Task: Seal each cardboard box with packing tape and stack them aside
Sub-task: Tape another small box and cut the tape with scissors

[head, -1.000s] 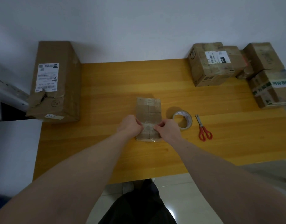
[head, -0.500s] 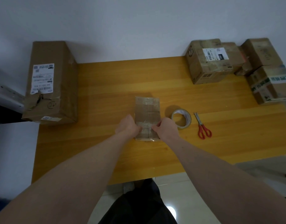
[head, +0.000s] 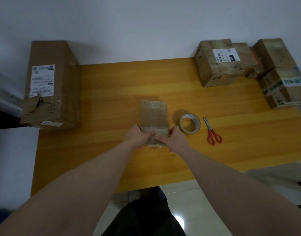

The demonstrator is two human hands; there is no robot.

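Both thumbs have slid inward over the tape strip since a moment ago, meeting near the middle. Nearest, the left hand (head: 137,136) and right hand (head: 172,139) grasp the near end of the small box (head: 154,120), fingers curled round its sides, thumbs pressing the tape on top. It lies mid-desk, long axis running near to far. It looks light and stiff, its taped skin perhaps slick, so hold it by the long cardboard sides. Just right sit the tape roll (head: 189,123) and red scissors (head: 212,133). Farther off on the desk (head: 112,92), a tall box (head: 51,86) stands far left and a box pile (head: 245,65) far right.
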